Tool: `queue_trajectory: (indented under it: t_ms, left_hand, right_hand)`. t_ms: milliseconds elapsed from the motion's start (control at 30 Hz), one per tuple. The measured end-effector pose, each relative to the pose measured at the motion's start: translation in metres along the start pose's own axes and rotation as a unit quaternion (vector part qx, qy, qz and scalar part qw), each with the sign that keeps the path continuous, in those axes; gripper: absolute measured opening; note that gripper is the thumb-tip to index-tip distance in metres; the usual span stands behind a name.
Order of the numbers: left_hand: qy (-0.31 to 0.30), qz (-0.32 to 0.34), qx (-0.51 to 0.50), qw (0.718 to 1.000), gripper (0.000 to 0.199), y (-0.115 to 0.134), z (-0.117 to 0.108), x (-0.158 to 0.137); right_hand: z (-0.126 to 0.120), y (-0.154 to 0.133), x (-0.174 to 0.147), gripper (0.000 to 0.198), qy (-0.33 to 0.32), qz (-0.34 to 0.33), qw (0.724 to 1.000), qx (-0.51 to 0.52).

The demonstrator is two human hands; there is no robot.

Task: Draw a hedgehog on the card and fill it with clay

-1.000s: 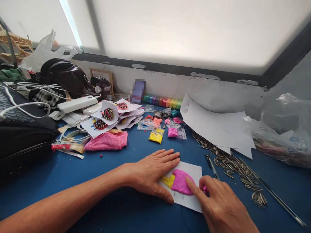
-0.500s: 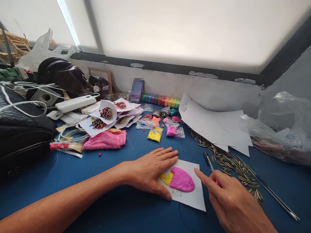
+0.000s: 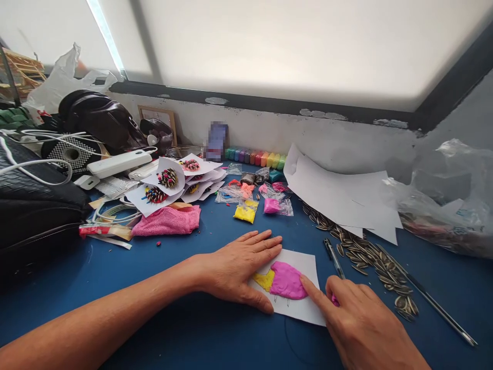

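A white sheet of paper [image 3: 296, 311] lies on the blue table, with pencil-like leg lines drawn on it. Pink modelling clay [image 3: 288, 280] is spread flat on it, joined on the left to a smaller yellow clay patch [image 3: 264, 280]. My left hand [image 3: 246, 267] rests flat with fingers stretched, over the paper's left edge. The index fingertip of my right hand [image 3: 358, 313] touches the right edge of the pink clay. Its other fingers are curled round a small lump of pink clay [image 3: 335, 300], mostly hidden.
Sunflower seeds [image 3: 370, 262], a pen [image 3: 333, 257] and long tweezers-like metal tool [image 3: 439, 308] lie at right. Bagged yellow clay [image 3: 245, 211], a pink cloth [image 3: 167, 221], seed-and-clay pieces on paper [image 3: 156, 196] and white sheets [image 3: 339, 192] stand farther back. A black bag [image 3: 38, 205] is left.
My right index finger has moved left from the paper's right edge onto the edge of the pink clay. My left hand has stayed in place.
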State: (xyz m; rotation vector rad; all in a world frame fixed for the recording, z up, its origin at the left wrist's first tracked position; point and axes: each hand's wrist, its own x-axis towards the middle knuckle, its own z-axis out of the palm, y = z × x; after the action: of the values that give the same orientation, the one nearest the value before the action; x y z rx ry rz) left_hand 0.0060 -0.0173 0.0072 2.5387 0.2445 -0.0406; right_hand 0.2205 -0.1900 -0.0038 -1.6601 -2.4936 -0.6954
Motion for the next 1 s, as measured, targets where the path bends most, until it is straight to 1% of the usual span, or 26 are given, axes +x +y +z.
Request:
queue_trajectory:
  t_ms: [167,233,333,500,567,667,767,900,1000]
  left_hand:
    - [0.001,0.006,-0.001,1.0,0.101,0.0,0.0,0.0]
    - [-0.001,0.008,-0.001,1.0,0.1,0.0,0.0,0.0]
    - [-0.004,0.006,0.001,1.0,0.098,0.0,0.0,0.0]
    - [0.0,0.001,0.001,1.0,0.1,0.0,0.0,0.001]
    - [0.001,0.002,0.0,1.0,0.099,0.0,0.0,0.001]
    - [-0.003,0.001,-0.002,1.0,0.098,0.0,0.0,0.0]
    - [-0.007,0.0,-0.003,1.0,0.099,0.0,0.0,0.0]
    - [-0.001,0.004,-0.002,1.0,0.099,-0.001,0.001,0.001]
    - [0.0,0.004,0.0,1.0,0.098,-0.001,0.001,0.001]
  right_hand:
    - [-0.008,0.007,0.004,0.045,0.013,0.049,0.999,0.018]
    - [-0.009,0.009,0.003,0.044,0.016,0.053,0.998,0.021]
    - [-0.009,0.007,0.001,0.043,0.008,0.033,0.999,0.03]
    - [-0.011,-0.003,-0.001,0.058,-0.03,-0.018,0.999,0.013]
    - [-0.014,-0.005,0.001,0.059,-0.009,-0.035,0.999,0.004]
    - [-0.018,-0.005,0.006,0.054,0.015,-0.041,0.999,-0.006]
    - [-0.019,-0.004,0.007,0.056,0.017,-0.031,0.999,0.016]
    - [-0.018,0.001,0.0,0.063,0.003,0.011,0.996,0.083]
    - [-0.016,0.002,-0.003,0.068,-0.006,0.03,0.995,0.095]
